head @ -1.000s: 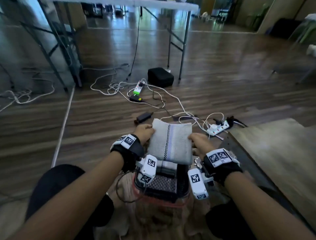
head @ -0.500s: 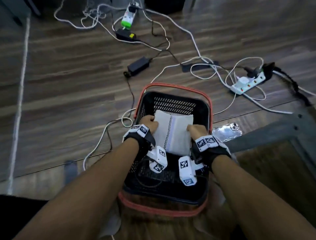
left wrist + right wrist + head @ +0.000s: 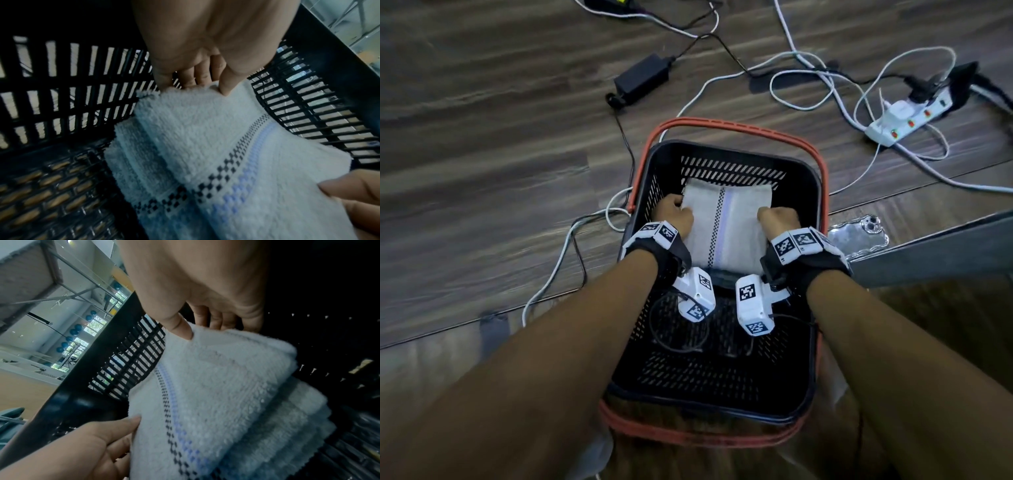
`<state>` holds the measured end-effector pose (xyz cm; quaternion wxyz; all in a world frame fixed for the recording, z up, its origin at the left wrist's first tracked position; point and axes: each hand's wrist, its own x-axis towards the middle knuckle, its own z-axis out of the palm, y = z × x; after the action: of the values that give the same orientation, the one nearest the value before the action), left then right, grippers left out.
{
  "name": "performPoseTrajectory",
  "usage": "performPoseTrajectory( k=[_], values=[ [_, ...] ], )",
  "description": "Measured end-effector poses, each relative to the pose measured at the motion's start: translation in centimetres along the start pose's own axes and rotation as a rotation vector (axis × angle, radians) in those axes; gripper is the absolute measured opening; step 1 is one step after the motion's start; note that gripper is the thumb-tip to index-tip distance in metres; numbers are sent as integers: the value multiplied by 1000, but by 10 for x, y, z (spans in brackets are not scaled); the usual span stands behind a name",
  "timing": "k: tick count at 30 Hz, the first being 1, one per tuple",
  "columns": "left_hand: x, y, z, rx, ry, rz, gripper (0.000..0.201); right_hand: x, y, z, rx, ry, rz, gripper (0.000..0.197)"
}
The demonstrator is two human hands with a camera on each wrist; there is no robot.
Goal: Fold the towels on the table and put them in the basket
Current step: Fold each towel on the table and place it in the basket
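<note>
A folded white towel (image 3: 726, 222) with a dark checked stripe and a lilac stripe is inside the black basket (image 3: 813, 192), which has red handles, near its far wall. My left hand (image 3: 673, 214) pinches the towel's left edge and my right hand (image 3: 779, 219) pinches its right edge. In the left wrist view the left hand (image 3: 203, 87) has thumb on top and fingers under the towel (image 3: 205, 146). The right wrist view shows the right hand (image 3: 202, 330) gripping the towel (image 3: 226, 394) the same way. More folded layers lie beneath; I cannot tell if they are another towel.
The basket stands on a wooden floor. Around it lie white and black cables, a black power adapter (image 3: 642, 80) and a white power strip (image 3: 907, 120). A phone in a clear case (image 3: 859, 236) lies right of the basket, beside a grey table edge (image 3: 935, 243).
Both hands have lowered the folded towel from above the basket down into it, towards the far wall. The head view has tilted down over the basket.
</note>
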<state>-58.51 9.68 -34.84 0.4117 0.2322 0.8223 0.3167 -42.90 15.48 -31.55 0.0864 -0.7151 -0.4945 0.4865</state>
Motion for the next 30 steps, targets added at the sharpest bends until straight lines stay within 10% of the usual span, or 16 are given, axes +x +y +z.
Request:
performPoseTrajectory(
  k=[5, 12, 17, 30],
  values=[
    [-6, -3, 5, 9, 65, 62, 40, -8, 1, 5, -73, 67, -69, 13],
    [-24, -7, 22, 638, 96, 526, 55, -20, 24, 37, -656, 389, -583, 55],
    [-14, -27, 30, 846, -74, 487, 55, -8, 44, 48, -756, 299, -537, 59],
    [6, -57, 54, 802, 74, 550, 57, 19, 69, 74, -690, 269, -510, 62]
  ],
)
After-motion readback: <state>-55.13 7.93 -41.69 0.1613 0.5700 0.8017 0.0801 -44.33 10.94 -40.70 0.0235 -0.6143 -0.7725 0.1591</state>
